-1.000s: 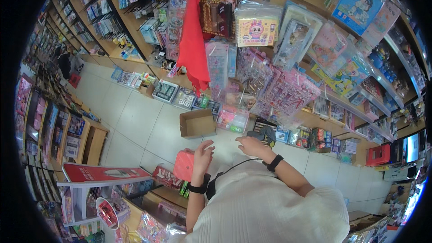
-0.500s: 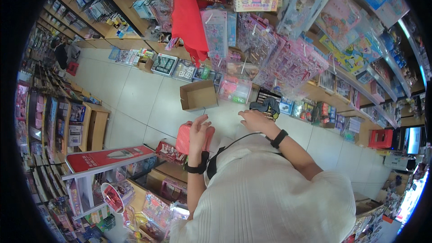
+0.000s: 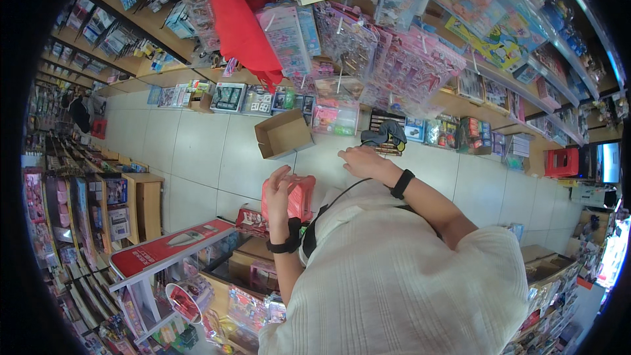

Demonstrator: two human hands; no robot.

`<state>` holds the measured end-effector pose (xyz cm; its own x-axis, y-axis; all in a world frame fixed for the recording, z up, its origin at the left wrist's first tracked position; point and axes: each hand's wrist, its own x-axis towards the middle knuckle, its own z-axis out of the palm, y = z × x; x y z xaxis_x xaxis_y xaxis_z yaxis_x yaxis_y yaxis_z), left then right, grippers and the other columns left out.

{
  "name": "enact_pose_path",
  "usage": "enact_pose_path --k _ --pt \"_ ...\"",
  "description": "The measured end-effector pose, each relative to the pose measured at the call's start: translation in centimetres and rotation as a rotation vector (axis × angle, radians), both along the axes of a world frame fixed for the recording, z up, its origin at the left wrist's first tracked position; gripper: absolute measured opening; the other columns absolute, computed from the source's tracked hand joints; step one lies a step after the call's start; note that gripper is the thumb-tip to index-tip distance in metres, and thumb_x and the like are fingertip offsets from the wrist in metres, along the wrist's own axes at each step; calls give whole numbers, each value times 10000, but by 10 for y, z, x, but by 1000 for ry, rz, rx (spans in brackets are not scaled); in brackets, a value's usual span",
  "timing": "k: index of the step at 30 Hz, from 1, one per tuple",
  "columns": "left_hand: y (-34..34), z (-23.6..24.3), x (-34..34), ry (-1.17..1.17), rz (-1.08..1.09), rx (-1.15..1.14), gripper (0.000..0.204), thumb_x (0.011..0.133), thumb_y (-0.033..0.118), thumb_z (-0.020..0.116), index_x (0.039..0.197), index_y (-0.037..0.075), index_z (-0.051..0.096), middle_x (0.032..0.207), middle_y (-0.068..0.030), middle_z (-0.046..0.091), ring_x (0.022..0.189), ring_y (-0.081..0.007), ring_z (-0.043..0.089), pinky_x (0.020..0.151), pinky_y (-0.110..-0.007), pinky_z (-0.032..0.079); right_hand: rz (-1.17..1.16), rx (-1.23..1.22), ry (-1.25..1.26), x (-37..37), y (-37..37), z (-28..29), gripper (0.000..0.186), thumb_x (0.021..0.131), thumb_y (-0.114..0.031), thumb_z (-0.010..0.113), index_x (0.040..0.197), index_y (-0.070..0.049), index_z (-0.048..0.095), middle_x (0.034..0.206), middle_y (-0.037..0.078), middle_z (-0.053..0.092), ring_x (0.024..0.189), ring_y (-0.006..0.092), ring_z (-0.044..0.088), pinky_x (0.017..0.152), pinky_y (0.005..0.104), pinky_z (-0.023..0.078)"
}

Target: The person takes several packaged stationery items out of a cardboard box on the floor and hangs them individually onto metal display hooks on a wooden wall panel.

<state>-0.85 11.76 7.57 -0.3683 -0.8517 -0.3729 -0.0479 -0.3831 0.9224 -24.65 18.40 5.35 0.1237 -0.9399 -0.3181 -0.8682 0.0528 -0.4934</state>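
My left hand [image 3: 278,200] is raised over a red plastic stool [image 3: 301,198], with its fingers apart and nothing visible in them. A black band circles that wrist. My right hand [image 3: 363,162] hovers farther right, back upward, its fingers loosely bent and no held thing showing; its underside is hidden. A black band is on this wrist too. Beyond both hands, an open cardboard box [image 3: 284,135] stands on the tiled floor, and I see its bare inside. A dark grey, bundled thing [image 3: 384,134] lies just beyond my right hand, on top of packaged goods.
A red cloth [image 3: 240,33] hangs at the front beside packaged stationery [image 3: 420,66]. Boxed goods [image 3: 229,97] line the shelf's foot. A display stand with a red top [image 3: 172,244] is at my left, near a wooden cabinet [image 3: 148,205]. Another red stool [image 3: 560,162] stands far right.
The whole view has shifted, so the hanging goods sit farther up and left. My right hand has moved slightly forward and left. My left hand stays over the stool.
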Motion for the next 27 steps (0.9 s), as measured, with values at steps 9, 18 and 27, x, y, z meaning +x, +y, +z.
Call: enact_pose_path --k 9,18,27 --pt "-40 129 -8 -58 200 -678 282 876 26 446 1154 -13 474 1117 -109 550 977 -167 538 847 -273 407 -353 92 178 -98 44 -15 335 771 -172 545 1076 -35 524 964 222 580 903 376 552 765 443 447" --pt "-21 227 -4 473 -33 -1154 380 860 42 478 1215 -47 375 1134 -206 511 1019 -294 527 856 -368 437 -483 215 180 -146 109 -57 374 786 -230 549 1116 -58 510 913 204 604 883 357 572 768 433 448" --pt "-22 212 5 677 -106 -1057 402 857 50 466 1232 -42 357 1134 -231 496 996 -324 526 856 -398 435 -456 112 57 -125 93 -45 250 789 -166 544 1005 -40 539 807 184 609 810 353 575 695 419 449"
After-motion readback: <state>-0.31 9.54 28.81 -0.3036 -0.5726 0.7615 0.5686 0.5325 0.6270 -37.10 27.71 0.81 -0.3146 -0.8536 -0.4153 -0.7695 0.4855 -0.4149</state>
